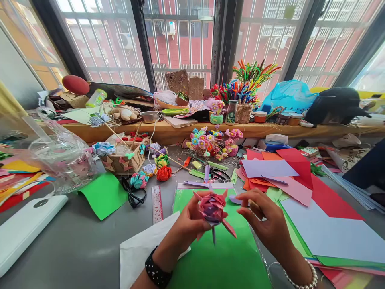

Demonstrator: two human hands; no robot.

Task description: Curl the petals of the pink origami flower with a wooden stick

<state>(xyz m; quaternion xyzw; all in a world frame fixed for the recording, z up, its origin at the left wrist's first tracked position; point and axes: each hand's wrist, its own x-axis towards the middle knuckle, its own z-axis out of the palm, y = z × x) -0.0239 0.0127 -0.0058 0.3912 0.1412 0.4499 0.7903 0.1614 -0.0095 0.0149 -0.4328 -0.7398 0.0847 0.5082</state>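
My left hand is closed around a paper flower of folded pink and purple strips, some with pointed ends sticking out. It is held up above a green sheet in a clear sleeve. Just to the right hovers my right hand, fingers curled, with thumb and index tips apart and nothing visible between them. A purple paper strip shows behind its fingertips. Beyond the flower lie several folded strips in purple and light green, and scissors. A white sheet lies beneath my left forearm.
A pink ruler, green paper, black cable and white power bank are to the left. Finished paper flowers sit near a basket. Coloured sheets are stacked right. A crowded wooden ledge runs behind.
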